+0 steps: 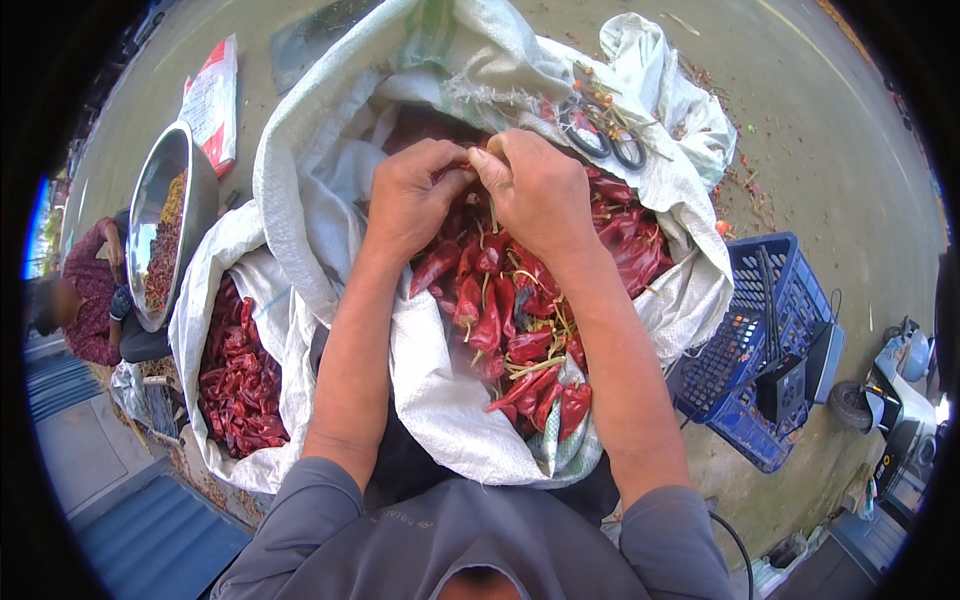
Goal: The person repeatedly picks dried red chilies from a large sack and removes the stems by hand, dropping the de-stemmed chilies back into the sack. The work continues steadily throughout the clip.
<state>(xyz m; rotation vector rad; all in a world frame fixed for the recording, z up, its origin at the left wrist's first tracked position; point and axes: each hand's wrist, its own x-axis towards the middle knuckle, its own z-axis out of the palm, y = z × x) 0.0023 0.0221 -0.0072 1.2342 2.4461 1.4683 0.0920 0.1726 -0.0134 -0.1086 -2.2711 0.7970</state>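
Both of my hands meet over a large white woven sack full of dried red chili peppers, some with stems. My left hand pinches a small red piece, probably a chili, between thumb and forefinger. My right hand touches its fingertips to the same spot; its bent fingers hide most of what is there. Black-handled scissors lie on the sack's folded rim, just beyond my right hand, with stem scraps on them. A smaller white sack holding more red chilies stands at the left.
At the left, a person in a dark red top sits by a large metal bowl of chili bits. A blue plastic crate with a black device on it stands at the right. Farther right is a scooter. Scraps litter the ground.
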